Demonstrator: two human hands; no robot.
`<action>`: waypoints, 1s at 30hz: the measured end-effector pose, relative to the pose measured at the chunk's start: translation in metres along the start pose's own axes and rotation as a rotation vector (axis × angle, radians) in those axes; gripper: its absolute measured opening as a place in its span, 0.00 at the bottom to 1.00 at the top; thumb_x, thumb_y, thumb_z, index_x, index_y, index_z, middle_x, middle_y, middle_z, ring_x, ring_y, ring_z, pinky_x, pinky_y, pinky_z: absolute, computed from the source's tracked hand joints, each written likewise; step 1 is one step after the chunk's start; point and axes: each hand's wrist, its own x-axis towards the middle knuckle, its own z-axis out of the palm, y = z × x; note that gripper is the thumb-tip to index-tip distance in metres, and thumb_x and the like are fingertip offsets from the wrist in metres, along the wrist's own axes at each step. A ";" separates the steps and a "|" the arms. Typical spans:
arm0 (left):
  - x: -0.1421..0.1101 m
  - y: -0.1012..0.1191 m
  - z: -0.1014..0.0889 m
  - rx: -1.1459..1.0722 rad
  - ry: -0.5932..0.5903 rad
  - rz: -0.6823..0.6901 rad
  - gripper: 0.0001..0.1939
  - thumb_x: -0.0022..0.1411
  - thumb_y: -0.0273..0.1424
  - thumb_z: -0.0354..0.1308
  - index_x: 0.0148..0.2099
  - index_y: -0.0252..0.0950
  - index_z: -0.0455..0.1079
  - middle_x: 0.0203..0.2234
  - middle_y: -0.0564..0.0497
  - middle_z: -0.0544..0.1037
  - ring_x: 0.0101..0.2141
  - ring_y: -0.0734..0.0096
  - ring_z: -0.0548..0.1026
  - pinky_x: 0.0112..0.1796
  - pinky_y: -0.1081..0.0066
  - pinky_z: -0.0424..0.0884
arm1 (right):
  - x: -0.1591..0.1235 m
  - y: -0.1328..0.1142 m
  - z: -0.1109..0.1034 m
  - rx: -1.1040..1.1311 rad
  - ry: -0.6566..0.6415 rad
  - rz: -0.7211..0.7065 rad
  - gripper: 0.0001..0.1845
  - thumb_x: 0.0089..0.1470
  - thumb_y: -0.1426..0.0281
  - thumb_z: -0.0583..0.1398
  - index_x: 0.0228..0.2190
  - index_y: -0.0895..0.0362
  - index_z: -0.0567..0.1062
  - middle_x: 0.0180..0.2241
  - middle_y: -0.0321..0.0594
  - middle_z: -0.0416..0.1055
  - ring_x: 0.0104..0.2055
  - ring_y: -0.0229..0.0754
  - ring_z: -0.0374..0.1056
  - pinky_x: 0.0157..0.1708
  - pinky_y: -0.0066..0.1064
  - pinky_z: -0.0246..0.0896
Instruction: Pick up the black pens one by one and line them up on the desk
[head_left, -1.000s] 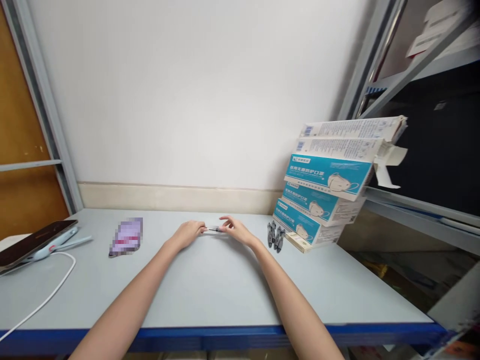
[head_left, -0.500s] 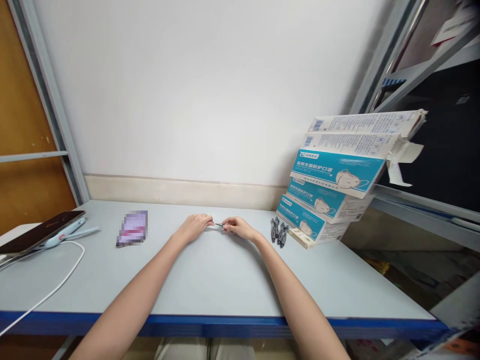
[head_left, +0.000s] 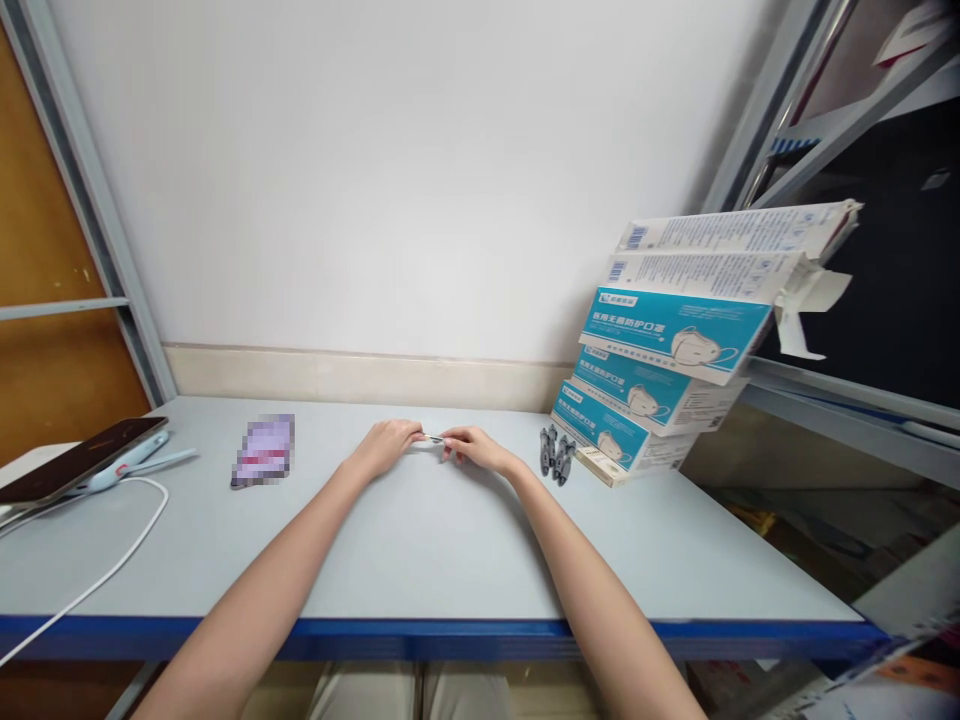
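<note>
Item (head_left: 433, 438), thin; L hand (head_left: 387, 446) grip: pinching 1 end; R hand (head_left: 478, 450) grip: pinching other; gray pcs (head_left: 546, 455) on tbl (head_left: 420, 560)

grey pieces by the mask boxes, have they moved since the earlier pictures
No: the grey pieces keep the same place beside the stacked mask boxes; the whole view shifted instead.

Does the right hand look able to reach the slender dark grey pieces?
Probably yes: nothing visible stands between the right hand and the slender dark grey pieces, though that hand appears to grip a thin partly dark item.
</note>
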 end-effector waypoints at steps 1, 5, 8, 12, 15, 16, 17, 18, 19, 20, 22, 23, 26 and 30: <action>0.000 0.000 0.000 -0.013 0.000 -0.006 0.18 0.64 0.39 0.39 0.39 0.39 0.69 0.33 0.49 0.76 0.34 0.67 0.72 0.34 0.73 0.61 | 0.000 -0.001 0.000 -0.007 -0.016 0.009 0.19 0.53 0.65 0.52 0.43 0.63 0.72 0.31 0.43 0.73 0.24 0.33 0.61 0.26 0.25 0.56; 0.001 -0.001 0.002 -0.052 -0.037 -0.019 0.19 0.63 0.40 0.40 0.38 0.39 0.70 0.32 0.48 0.76 0.32 0.67 0.71 0.33 0.73 0.60 | -0.002 -0.003 0.001 -0.162 0.081 0.015 0.15 0.50 0.70 0.55 0.40 0.59 0.74 0.28 0.39 0.73 0.23 0.33 0.59 0.28 0.25 0.56; 0.000 -0.006 0.002 -0.050 -0.051 -0.047 0.18 0.63 0.38 0.40 0.37 0.39 0.70 0.32 0.48 0.76 0.31 0.67 0.71 0.32 0.73 0.60 | -0.003 -0.002 -0.001 -0.256 0.137 0.021 0.16 0.49 0.72 0.55 0.41 0.54 0.75 0.28 0.36 0.73 0.27 0.35 0.61 0.31 0.26 0.55; -0.001 -0.012 -0.003 -0.086 -0.058 -0.102 0.18 0.62 0.37 0.40 0.36 0.39 0.71 0.30 0.49 0.76 0.31 0.68 0.71 0.31 0.73 0.59 | -0.003 0.004 -0.008 -0.295 0.182 0.045 0.16 0.48 0.71 0.56 0.40 0.55 0.75 0.29 0.37 0.74 0.31 0.39 0.64 0.34 0.28 0.56; 0.000 -0.016 -0.006 -0.114 -0.105 -0.117 0.18 0.61 0.37 0.41 0.35 0.38 0.71 0.24 0.50 0.75 0.27 0.70 0.69 0.29 0.74 0.58 | -0.003 0.006 -0.011 -0.285 0.187 0.047 0.15 0.48 0.71 0.56 0.39 0.55 0.76 0.31 0.38 0.74 0.35 0.41 0.65 0.38 0.30 0.56; 0.001 -0.017 -0.006 -0.126 -0.113 -0.117 0.18 0.60 0.37 0.41 0.34 0.38 0.71 0.23 0.51 0.74 0.26 0.70 0.69 0.29 0.74 0.57 | -0.003 0.006 -0.012 -0.281 0.180 0.040 0.15 0.48 0.71 0.55 0.39 0.55 0.76 0.32 0.38 0.74 0.36 0.41 0.65 0.39 0.30 0.56; 0.001 -0.018 -0.006 -0.139 -0.115 -0.116 0.17 0.60 0.37 0.41 0.34 0.38 0.71 0.21 0.52 0.73 0.25 0.70 0.68 0.29 0.74 0.57 | -0.003 0.005 -0.013 -0.279 0.172 0.030 0.15 0.48 0.71 0.55 0.39 0.55 0.76 0.32 0.38 0.74 0.37 0.41 0.66 0.40 0.30 0.56; 0.002 -0.018 -0.006 -0.153 -0.116 -0.114 0.17 0.60 0.38 0.41 0.34 0.38 0.70 0.21 0.52 0.73 0.25 0.70 0.68 0.29 0.74 0.57 | -0.004 0.005 -0.013 -0.278 0.165 0.022 0.15 0.48 0.72 0.55 0.38 0.55 0.76 0.33 0.38 0.74 0.38 0.42 0.66 0.41 0.31 0.56; 0.002 -0.019 -0.006 -0.166 -0.116 -0.115 0.18 0.60 0.38 0.41 0.34 0.38 0.70 0.20 0.52 0.72 0.25 0.70 0.68 0.28 0.74 0.57 | -0.004 0.003 -0.013 -0.279 0.160 0.018 0.15 0.49 0.72 0.55 0.38 0.55 0.76 0.33 0.38 0.74 0.39 0.42 0.66 0.42 0.31 0.56; 0.002 -0.019 -0.006 -0.180 -0.117 -0.114 0.18 0.59 0.39 0.41 0.34 0.38 0.70 0.20 0.52 0.72 0.25 0.70 0.68 0.28 0.74 0.58 | -0.004 0.002 -0.013 -0.281 0.157 0.017 0.15 0.49 0.72 0.55 0.38 0.55 0.76 0.33 0.38 0.74 0.39 0.42 0.66 0.42 0.31 0.55; 0.003 -0.017 -0.006 -0.203 -0.128 -0.114 0.18 0.59 0.39 0.42 0.34 0.38 0.71 0.20 0.53 0.72 0.25 0.70 0.68 0.28 0.74 0.58 | -0.005 -0.002 -0.011 -0.286 0.142 0.008 0.14 0.49 0.72 0.55 0.37 0.56 0.76 0.33 0.39 0.74 0.39 0.41 0.66 0.42 0.31 0.55; 0.002 -0.016 -0.005 -0.214 -0.135 -0.110 0.18 0.59 0.40 0.42 0.34 0.38 0.71 0.20 0.53 0.72 0.24 0.70 0.68 0.28 0.74 0.58 | -0.005 -0.004 -0.010 -0.286 0.132 -0.005 0.14 0.49 0.73 0.54 0.37 0.57 0.76 0.31 0.39 0.73 0.37 0.41 0.66 0.41 0.31 0.56; 0.002 -0.008 -0.004 -0.244 -0.148 -0.084 0.18 0.59 0.41 0.42 0.35 0.38 0.71 0.19 0.53 0.72 0.24 0.71 0.68 0.29 0.74 0.59 | -0.005 -0.010 -0.003 -0.257 0.139 -0.059 0.17 0.47 0.74 0.56 0.42 0.57 0.72 0.29 0.37 0.72 0.32 0.37 0.65 0.37 0.29 0.57; 0.002 -0.002 -0.002 -0.256 -0.143 -0.076 0.19 0.59 0.41 0.41 0.33 0.38 0.70 0.19 0.53 0.71 0.23 0.71 0.68 0.28 0.74 0.59 | -0.005 -0.017 0.004 -0.138 0.173 -0.067 0.18 0.45 0.76 0.58 0.42 0.59 0.67 0.31 0.37 0.71 0.23 0.32 0.63 0.29 0.26 0.58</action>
